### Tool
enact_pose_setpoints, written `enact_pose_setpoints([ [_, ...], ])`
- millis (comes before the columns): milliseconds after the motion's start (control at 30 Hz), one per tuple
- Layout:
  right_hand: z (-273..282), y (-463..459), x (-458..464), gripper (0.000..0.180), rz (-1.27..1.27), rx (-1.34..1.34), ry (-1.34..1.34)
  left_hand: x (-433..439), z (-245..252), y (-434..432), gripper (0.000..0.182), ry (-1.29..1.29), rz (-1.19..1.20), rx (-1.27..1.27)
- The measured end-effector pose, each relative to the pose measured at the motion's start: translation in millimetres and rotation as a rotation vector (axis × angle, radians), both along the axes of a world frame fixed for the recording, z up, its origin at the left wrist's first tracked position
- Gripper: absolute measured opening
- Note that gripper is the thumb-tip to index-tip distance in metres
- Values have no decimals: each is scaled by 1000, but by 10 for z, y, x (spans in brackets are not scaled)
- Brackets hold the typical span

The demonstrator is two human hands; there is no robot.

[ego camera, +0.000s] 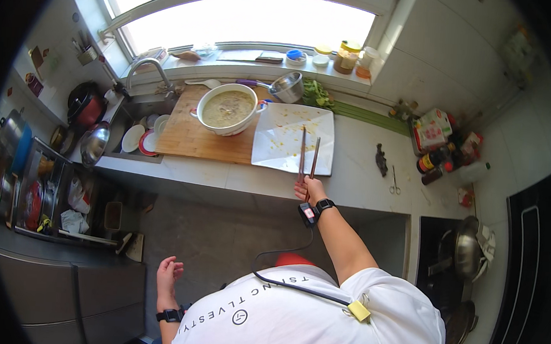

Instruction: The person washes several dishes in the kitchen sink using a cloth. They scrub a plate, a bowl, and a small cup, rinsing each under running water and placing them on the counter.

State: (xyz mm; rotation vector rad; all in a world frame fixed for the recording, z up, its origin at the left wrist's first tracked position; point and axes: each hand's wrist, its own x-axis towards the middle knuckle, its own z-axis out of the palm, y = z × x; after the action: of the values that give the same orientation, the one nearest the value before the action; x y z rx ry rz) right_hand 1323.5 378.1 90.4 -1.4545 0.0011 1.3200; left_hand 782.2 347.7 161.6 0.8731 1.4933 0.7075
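Note:
In my right hand (313,189) is a pair of dark wooden chopsticks (314,158). Their shafts reach out over a square white plate (278,120) dotted with orange and yellow food bits. To the plate's left, a wooden cutting board (196,146) carries a white two-handled pot (228,129) of thick, pale soup. A steel saucepan (287,87) with a purple handle and some leafy greens (317,94) lie behind the plate. My left hand (170,270) hangs low over the floor by my side, fingers loosely curled, holding nothing.
A sink with stacked dishes (133,137) is at the left of the counter. Scissors (394,181) and a dark lump (381,159) lie right of the plate, before sauce bottles (430,161). A knife (269,59) and jars (347,57) line the windowsill. A stove with a wok (467,247) stands at right.

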Motion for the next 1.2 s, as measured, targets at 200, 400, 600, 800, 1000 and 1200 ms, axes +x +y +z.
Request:
enact_pose_setpoints([
  [200, -164, 302, 13, 30, -105, 171, 551, 12, -41, 265, 23, 3, 55, -45],
  [400, 515, 243, 12, 19, 128, 303, 501, 230, 240, 1199, 25, 17, 6, -32],
  [600, 1537, 1234, -282, 16, 437, 482, 57, 898, 877, 2379, 40, -124, -418, 190],
  [800, 1968, 2501, -1589, 20, 1236, 538, 28, 1729, 1393, 3140, 63, -562, -552, 453],
  [1000, 1642, 3263, -2543, 24, 1224, 455, 393, 1251, 1205, 3789, 42, -601, -378, 179],
  [1200, 1299, 3873, -3193, 37, 1341, 295, 48, 337, 372, 4772, 30, -719, -153, -108],
])
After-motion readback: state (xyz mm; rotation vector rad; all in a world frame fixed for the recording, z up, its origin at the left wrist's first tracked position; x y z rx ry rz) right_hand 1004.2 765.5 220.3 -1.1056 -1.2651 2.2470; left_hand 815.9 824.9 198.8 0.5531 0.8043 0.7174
